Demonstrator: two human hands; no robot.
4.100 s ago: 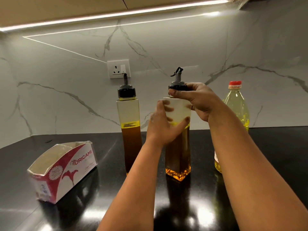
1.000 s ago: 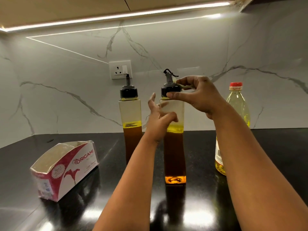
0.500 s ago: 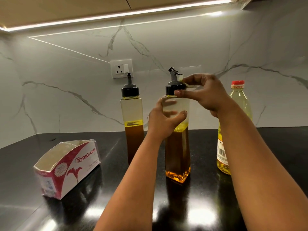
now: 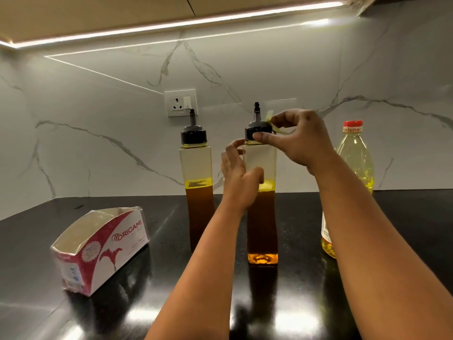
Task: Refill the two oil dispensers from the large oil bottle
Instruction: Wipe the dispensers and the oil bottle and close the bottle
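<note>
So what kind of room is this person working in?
Most likely a home kitchen: a dark polished countertop against a marble-look backsplash, a strip light under a cabinet, a wall socket, and oil dispensers standing out.

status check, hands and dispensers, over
Right hand grips the near dispenser cap. Left hand steadies its body. Both dispensers capped, oil bottle untouched. Nothing blocking.
</note>
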